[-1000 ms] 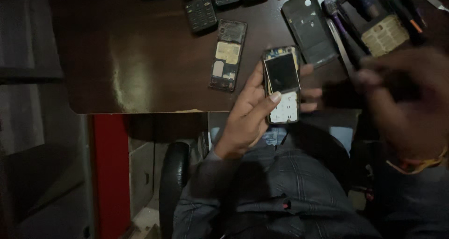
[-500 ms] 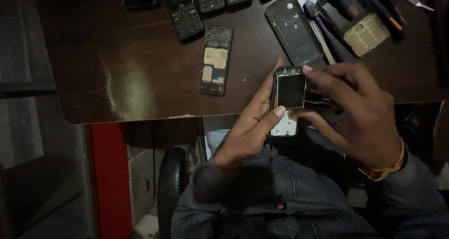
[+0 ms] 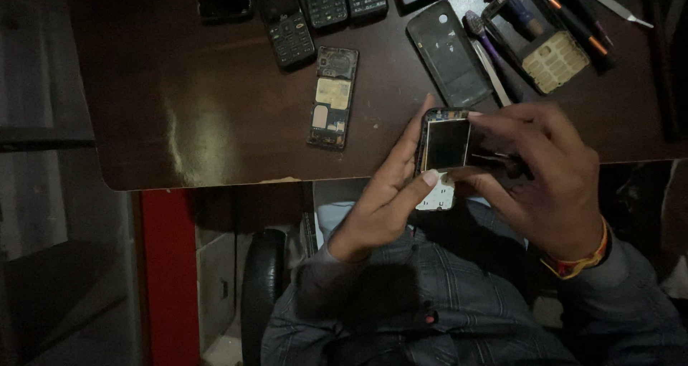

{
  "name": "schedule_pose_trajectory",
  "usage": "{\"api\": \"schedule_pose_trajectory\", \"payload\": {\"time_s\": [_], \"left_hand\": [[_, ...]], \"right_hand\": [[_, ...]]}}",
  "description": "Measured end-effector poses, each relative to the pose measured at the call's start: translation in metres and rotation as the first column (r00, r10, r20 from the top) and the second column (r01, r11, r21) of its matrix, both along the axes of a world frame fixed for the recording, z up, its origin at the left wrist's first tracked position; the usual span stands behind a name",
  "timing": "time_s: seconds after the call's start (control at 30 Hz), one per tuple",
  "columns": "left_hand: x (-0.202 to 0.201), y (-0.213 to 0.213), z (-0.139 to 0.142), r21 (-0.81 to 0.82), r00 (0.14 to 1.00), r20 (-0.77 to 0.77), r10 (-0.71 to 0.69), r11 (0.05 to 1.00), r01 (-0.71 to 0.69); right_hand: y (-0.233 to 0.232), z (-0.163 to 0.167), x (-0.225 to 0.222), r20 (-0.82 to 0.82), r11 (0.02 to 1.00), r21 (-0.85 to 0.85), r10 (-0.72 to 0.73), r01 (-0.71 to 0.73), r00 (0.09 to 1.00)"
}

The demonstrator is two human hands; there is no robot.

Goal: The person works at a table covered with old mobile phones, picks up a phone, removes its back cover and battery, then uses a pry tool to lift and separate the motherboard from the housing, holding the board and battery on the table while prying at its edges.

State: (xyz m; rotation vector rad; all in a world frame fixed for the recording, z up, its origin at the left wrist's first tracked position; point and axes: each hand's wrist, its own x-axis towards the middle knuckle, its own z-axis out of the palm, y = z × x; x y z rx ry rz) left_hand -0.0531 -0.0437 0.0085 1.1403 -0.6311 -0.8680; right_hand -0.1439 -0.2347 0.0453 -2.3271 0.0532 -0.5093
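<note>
Left hand (image 3: 390, 201) grips the opened phone (image 3: 443, 158) from its left side, thumb pressed on the lower left of the screen, fingers wrapped behind. Right hand (image 3: 548, 179) closes on the phone's right edge, fingers (image 3: 502, 122) curled over the top right corner; a thin dark tool seems pinched there, too dim to be sure.

Phone sits at the near edge of the tabletop (image 3: 215, 122), partly overhanging it above the lap. Long axis runs away from the person, near vertical in view: screen end points toward the far side, white keypad end toward the body. Screen faces up, dark, front cover off.

Nearby on the tabletop:
- bare circuit-board phone body (image 3: 333, 97) well left of the hands, same lengthwise direction
- black back cover (image 3: 448, 54) just beyond the held phone, tilted
- beige keypad frame (image 3: 552, 58) far right
- several keypad phones (image 3: 326, 4) along the far edge
- screwdrivers and tweezers (image 3: 494, 58) beside the cover
</note>
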Motion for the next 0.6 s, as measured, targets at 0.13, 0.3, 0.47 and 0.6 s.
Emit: {"api": "schedule_pose_trajectory", "payload": {"time_s": [0.13,0.3,0.47,0.6], "left_hand": [[0.0,0.001,0.0,-0.051,0.996,-0.083,-0.024,0.999,0.02],[0.004,0.002,0.006,-0.249,0.907,-0.391,-0.155,0.967,0.057],[0.003,0.003,0.017,-0.222,0.887,-0.447,-0.119,0.975,0.019],[0.001,0.006,0.025,-0.207,0.899,-0.427,-0.101,0.978,0.011]], "right_hand": [[-0.001,-0.007,-0.001,-0.043,0.996,0.09,-0.004,0.008,0.999],[-0.003,-0.015,-0.018,0.103,0.993,0.015,0.118,-0.12,0.988],[-0.009,-0.017,-0.029,0.026,0.931,-0.22,0.305,-0.292,0.952],[-0.009,-0.013,-0.024,0.169,0.899,-0.254,0.405,-0.357,0.899]]}}
